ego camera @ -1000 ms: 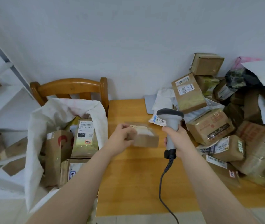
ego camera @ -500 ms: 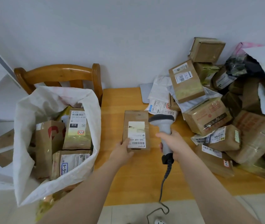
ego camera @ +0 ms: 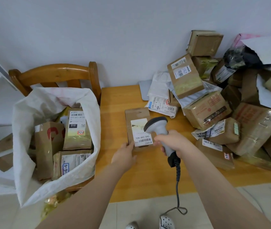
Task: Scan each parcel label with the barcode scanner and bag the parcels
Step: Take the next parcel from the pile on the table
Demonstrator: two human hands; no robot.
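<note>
- Head view, work in hand: the parcel (ego camera: pixel 136 114), a flat brown one, sits on the bench (ego camera: pixel 131 179) between the bag (ego camera: pixel 24 146) and the unscanned pile (ego camera: pixel 214 109). Its label (ego camera: pixel 139 138) faces up. Whether the parcel lies flat or is lifted slightly cannot be told.
- Hands: the left hand (ego camera: pixel 124 156) pinches the parcel's near-left corner with the thumb on top. The right hand (ego camera: pixel 172 142) is wrapped round the grip of the barcode scanner (ego camera: pixel 157 125), whose head hangs over the label's far right part.
- Judgement: scan in progress, bagging not yet done.
- Risk, misread: the head sits close over the label's upper area while the barcode is at the near end, so the beam may miss it. A white mailer's label lies just beyond the parcel and could be read instead.
- Risk, cable: the cable (ego camera: pixel 178 187) drops off the bench edge to the floor and loops by the feet. A snag would jerk the scanner.
- Risk, bagging: the bag leans on the chair (ego camera: pixel 57 73) and is already well filled. Its slack mouth may let a dropped parcel slide out.
</note>
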